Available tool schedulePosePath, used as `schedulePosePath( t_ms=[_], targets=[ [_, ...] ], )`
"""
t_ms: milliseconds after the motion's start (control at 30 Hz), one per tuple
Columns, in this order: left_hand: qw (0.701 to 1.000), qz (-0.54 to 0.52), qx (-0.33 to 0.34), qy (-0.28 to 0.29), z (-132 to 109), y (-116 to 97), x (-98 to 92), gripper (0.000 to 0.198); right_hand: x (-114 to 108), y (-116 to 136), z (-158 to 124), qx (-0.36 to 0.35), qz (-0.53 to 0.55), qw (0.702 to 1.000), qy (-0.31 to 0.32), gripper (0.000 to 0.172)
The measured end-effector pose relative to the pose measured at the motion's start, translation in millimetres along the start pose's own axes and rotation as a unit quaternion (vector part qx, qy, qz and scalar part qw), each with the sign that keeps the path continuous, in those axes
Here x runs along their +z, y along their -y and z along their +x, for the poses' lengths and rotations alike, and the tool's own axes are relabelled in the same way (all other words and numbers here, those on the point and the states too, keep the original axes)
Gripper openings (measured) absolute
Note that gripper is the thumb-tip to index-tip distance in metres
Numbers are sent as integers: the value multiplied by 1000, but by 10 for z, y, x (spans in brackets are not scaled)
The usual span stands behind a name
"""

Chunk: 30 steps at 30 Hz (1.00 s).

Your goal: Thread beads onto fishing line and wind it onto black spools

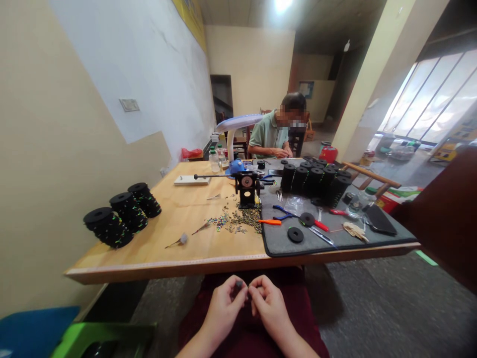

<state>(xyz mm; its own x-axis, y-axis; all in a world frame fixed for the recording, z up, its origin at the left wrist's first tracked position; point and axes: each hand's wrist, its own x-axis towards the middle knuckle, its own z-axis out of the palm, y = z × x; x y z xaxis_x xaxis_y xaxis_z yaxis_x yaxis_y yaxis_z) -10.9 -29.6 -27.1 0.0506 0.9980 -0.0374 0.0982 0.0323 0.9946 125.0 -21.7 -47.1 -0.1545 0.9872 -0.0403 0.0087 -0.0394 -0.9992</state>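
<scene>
Over my lap, in front of the table edge, my left hand (225, 302) and my right hand (270, 301) meet with fingertips pinched together. A small dark piece (239, 284) shows between the fingers of the left hand; its kind is too small to make out. The right thumb and index finger press close against the left fingertips, and whatever they pinch is hidden. On the table ahead lie a heap of small brass-coloured metal pieces (246, 219) and a scatter of coloured beads (219, 222). A black hand-cranked device (247, 189) stands just behind them.
Black spools (138, 200) stand at the left and more black spools (316, 180) at the right. The grey mat (276, 244) carries blue-handled pliers (285, 213), an orange-handled tool (270, 222), foam discs (295, 234) and a phone (379, 220). Across the table a person (266, 134) sits near a lamp (238, 122).
</scene>
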Motion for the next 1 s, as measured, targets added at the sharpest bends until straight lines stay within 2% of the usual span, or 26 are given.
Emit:
schedulePosePath(
  t_ms=[167, 533, 733, 867, 1000],
  targets=[
    [998, 59, 37, 6, -7, -23, -11, 20, 7, -26, 14, 42, 62, 997, 26, 37],
    [984, 162, 75, 16, -17, -43, 12, 19, -10, -7, 56, 77, 114, 990, -6, 35],
    [990, 130, 48, 24, -20, -42, 26, 16, -31, 9, 62, 103, 183, 977, -22, 37],
    [994, 97, 28, 28, -22, -36, 23, 13, -45, 11, 62, 84, 173, 981, -20, 38],
    [993, 108, 38, 14, -10, -59, 27, 11, -38, 20, 68, 75, 153, 985, -14, 41]
  ],
)
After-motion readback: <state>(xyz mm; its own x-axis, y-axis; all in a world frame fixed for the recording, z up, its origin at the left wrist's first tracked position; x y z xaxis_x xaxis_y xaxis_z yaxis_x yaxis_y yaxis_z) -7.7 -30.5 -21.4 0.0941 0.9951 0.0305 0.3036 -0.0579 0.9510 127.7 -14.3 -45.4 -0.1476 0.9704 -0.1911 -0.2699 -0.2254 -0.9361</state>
